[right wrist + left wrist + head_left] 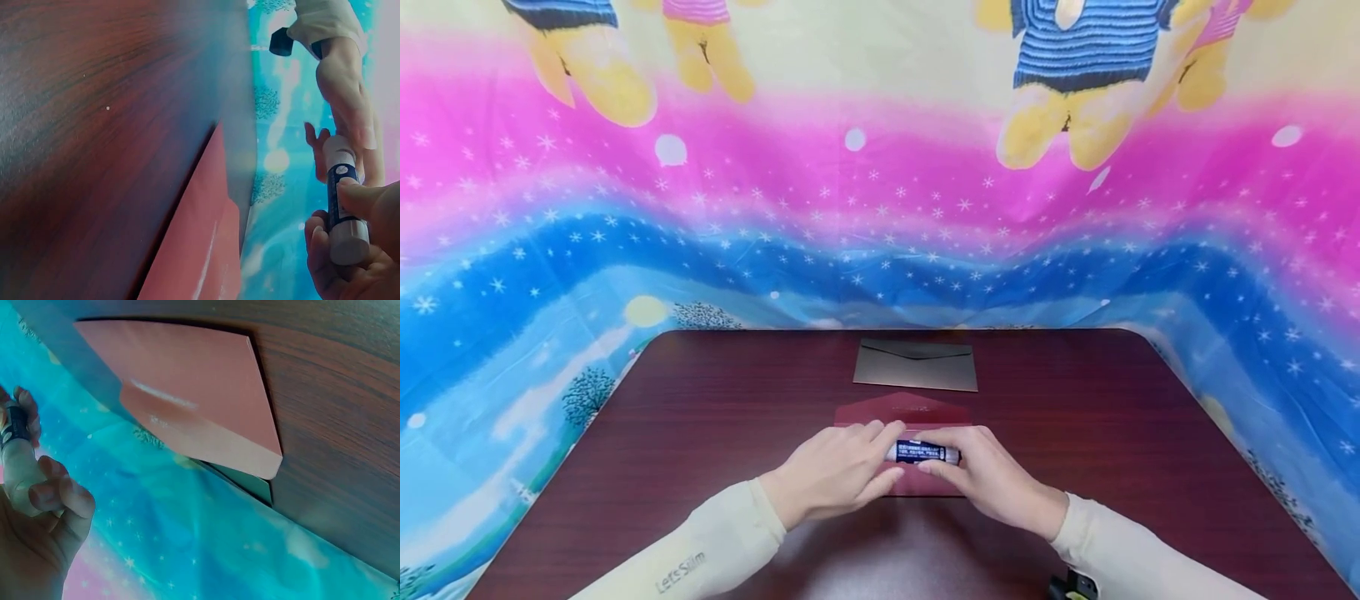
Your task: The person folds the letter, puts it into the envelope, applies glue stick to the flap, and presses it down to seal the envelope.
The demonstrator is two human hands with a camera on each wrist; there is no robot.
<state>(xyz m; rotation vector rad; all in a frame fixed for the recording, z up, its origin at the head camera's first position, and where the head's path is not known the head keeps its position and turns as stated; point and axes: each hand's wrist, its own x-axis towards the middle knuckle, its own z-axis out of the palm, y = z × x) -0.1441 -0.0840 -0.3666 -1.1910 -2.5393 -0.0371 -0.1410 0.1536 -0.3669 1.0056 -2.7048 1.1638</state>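
A glue stick (917, 451) with a dark blue label and pale ends is held sideways between both hands, above a red envelope (902, 410). My right hand (1000, 479) grips its right end, thumb and fingers around the barrel. At the other end, my left hand (838, 471) pinches the white cap (24, 475) with curled fingers. The envelope lies with its flap (212, 434) unfolded toward the far side, and a shiny streak shows near the fold. In the head view the hands cover part of the envelope.
Behind the red envelope lies a dark grey envelope (917, 367) with its flap folded down. Both are on a dark reddish wooden table (737, 392). A printed pink and blue cloth (880, 217) hangs along the table's back and sides.
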